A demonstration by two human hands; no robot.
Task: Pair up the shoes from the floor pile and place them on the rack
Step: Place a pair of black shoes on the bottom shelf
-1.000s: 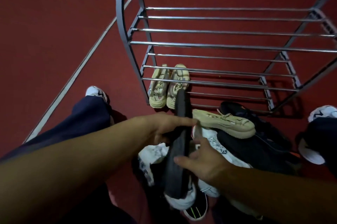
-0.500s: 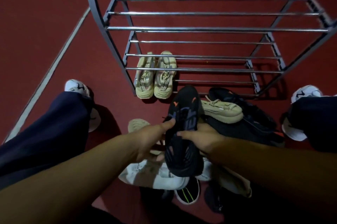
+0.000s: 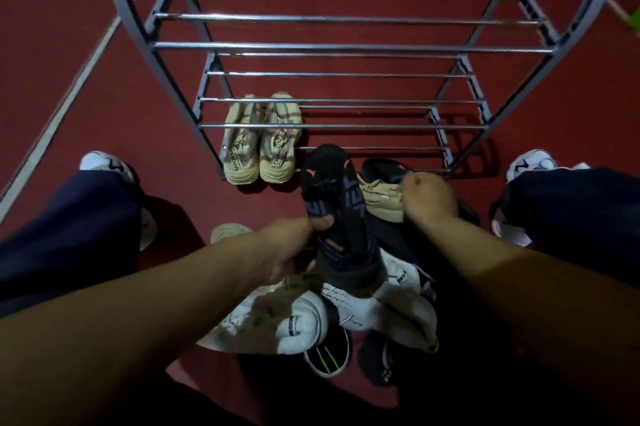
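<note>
Your left hand [image 3: 289,252] is extended forward over the floor pile [image 3: 346,308], forearm running in from the lower left. Its fingers are closed on the black sneaker [image 3: 337,214], thumb pressed against the near side of the upper. The sneaker is held raised above the pile, toe pointing away from you toward the rack [image 3: 346,44], orange marks visible near the toe.

Your right hand [image 3: 429,200] reaches in from the lower right, knuckles up and fingers curled down at the far edge of the pile. It rests against a beige shoe [image 3: 381,200] lying there; whether the fingers have actually clamped that shoe cannot be told, as the fingertips are hidden beneath the hand.

A beige pair [image 3: 261,143] stands side by side on the lowest tier of the rack, at its left end, heels toward you. The tiers above carry nothing visible.

The pile sits on the red floor [image 3: 69,44] directly in front of the rack and holds white shoes, dark shoes and another beige shoe [image 3: 230,231] partly hidden behind your left wrist. Your white trainers show at either side of the frame.
</note>
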